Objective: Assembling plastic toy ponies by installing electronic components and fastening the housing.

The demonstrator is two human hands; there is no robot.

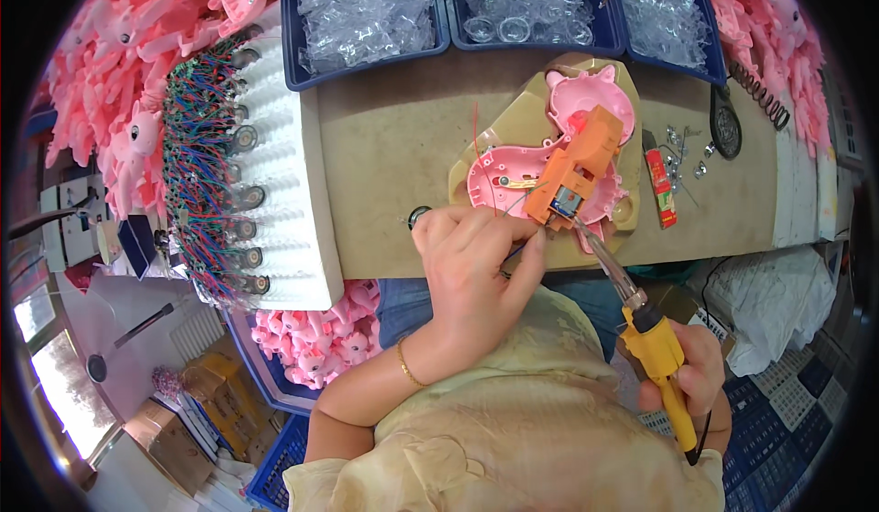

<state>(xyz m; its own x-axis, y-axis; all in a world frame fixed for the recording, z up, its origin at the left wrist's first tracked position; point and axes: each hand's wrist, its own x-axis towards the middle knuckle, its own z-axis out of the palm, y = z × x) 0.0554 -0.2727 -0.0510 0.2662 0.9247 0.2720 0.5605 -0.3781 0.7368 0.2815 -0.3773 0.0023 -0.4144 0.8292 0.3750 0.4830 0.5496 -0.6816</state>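
My right hand [698, 370] grips a yellow soldering iron [657, 352]. The iron's metal tip reaches up to the lower end of an orange plastic box [586, 159] with a small blue circuit board [568, 201] in it. Close to that tip, my left hand [476, 274] has thumb and forefinger pinched on what looks like a thin wire; the fingers partly hide it. Beneath the box lies a pink plastic toy shell half [513, 168], set in a tan holder [462, 182]. A small round speaker [418, 216] sits beside my left knuckles.
Blue bins [449, 49] of clear plastic parts line the table's back. Wired speakers [245, 199] rest on white foam [298, 164] at left. Pink toy parts [119, 36] pile up on both sides. To the right are a red-yellow stick [660, 190], metal bits [676, 150] and a black coil [760, 95].
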